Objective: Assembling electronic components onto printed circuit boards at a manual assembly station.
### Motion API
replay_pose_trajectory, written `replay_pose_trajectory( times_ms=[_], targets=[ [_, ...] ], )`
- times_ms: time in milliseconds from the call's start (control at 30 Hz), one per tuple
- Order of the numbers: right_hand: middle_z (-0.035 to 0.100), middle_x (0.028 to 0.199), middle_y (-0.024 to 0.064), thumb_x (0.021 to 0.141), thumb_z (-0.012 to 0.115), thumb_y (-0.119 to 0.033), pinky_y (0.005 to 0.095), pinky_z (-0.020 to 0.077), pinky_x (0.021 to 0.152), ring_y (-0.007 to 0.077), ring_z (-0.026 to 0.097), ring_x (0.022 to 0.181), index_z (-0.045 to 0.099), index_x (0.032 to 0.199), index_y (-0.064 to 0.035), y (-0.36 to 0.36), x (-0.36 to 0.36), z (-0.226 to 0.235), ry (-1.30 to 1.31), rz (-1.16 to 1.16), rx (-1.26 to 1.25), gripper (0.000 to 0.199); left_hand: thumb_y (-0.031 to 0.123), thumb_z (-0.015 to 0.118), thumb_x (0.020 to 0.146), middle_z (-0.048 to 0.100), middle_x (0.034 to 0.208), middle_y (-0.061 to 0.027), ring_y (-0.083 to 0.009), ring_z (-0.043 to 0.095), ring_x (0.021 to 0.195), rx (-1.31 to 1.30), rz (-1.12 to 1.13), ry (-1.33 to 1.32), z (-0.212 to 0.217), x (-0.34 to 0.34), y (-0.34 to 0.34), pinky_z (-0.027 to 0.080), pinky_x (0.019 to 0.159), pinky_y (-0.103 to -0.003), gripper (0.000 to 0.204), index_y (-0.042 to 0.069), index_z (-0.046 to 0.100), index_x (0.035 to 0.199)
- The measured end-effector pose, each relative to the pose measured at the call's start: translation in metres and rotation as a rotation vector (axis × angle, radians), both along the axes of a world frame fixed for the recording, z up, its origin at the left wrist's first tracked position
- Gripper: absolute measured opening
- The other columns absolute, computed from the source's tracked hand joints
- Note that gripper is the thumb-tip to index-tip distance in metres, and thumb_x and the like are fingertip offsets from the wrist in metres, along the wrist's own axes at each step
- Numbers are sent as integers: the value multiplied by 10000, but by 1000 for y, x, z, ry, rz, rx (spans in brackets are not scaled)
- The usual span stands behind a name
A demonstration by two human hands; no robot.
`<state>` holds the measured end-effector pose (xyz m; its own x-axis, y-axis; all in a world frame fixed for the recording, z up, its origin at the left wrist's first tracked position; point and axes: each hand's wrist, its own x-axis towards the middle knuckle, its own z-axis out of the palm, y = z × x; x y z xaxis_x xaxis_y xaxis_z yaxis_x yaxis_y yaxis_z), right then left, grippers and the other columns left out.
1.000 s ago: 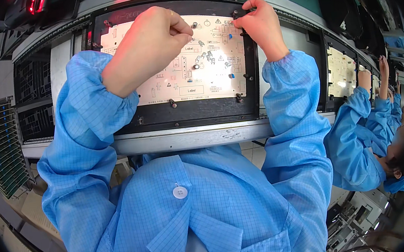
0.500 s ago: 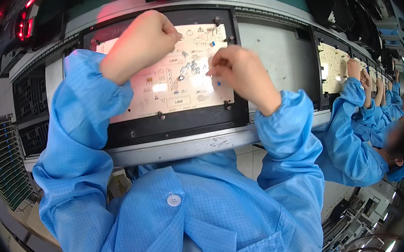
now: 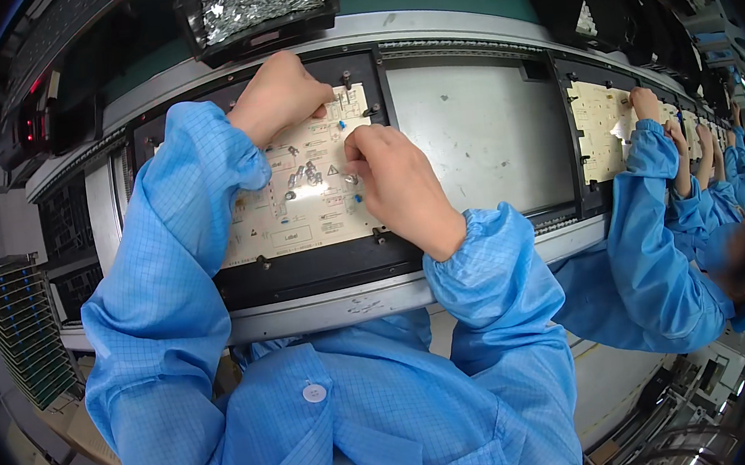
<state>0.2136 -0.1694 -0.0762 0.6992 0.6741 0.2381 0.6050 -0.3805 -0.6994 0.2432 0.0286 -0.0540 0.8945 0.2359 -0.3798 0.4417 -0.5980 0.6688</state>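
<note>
A cream circuit board (image 3: pixel 333 225) lies in a black carrier frame (image 3: pixel 323 281) in front of me. Over its far edge, my left hand (image 3: pixel 282 99) is closed, thumb and fingers pressed together; whatever sits in them is hidden. My right hand (image 3: pixel 404 186) hovers at the board's right side, fingertips pinched, and a tiny shiny bit shows beside them. What it grips is too small to name. Between the hands, a small heap of loose silvery components (image 3: pixel 304 175) rests on the board. Small blue components (image 3: pixel 342 125) stand near its right edge.
A black bin (image 3: pixel 263 12) of shiny metal parts stands beyond the rail. Right of the carrier is a grey metal plate (image 3: pixel 472 140), then another board (image 3: pixel 602 122) where a co-worker's hand (image 3: pixel 645 104) works. A rack of stacked boards (image 3: pixel 27 328) is at left.
My view has tilted and shifted, bringing more of the metal-parts bin into sight. My left hand is nearer the board's far right corner. The right hand's pinch stays by the right side.
</note>
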Motion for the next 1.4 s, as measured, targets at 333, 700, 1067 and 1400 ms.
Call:
replay_pose_trajectory(
  times_ms=[333, 700, 1067, 1400],
  targets=[
    [532, 927, 199, 718, 547, 76, 460, 440, 802, 398, 507, 915, 519, 885, 3, 1, -7, -5, -94, 5, 231, 184, 130, 626, 747, 476, 449, -17, -89, 421, 386, -111, -94, -108, -20, 5, 18, 288, 372, -293, 261, 22, 562, 519],
    [547, 929, 160, 810, 591, 36, 427, 447, 816, 363, 521, 922, 553, 911, 4, 1, 2, -1, 61, -280, 322, 113, 64, 567, 745, 504, 452, -50, -95, 406, 325, -144, 28, 34, -15, 21, -2, 281, 324, -252, 228, 1, 545, 528],
    [645, 760, 44, 888, 638, -32, 253, 490, 626, 102, 594, 694, 638, 899, 13, -1, 40, -34, 838, -415, 686, 46, 31, 524, 778, 587, 582, -94, -140, 515, 423, -125, -17, -20, -32, 22, 2, 393, 380, -272, 35, -2, 530, 768],
    [697, 885, 69, 902, 669, -142, 261, 519, 708, 137, 651, 775, 689, 982, -8, 47, 19, -39, 1136, -1, 586, 157, 195, 507, 947, 620, 694, -113, -174, 569, 473, -78, 134, -123, -39, -41, 93, 426, 389, -335, 230, -20, 550, 1016]
  ],
)
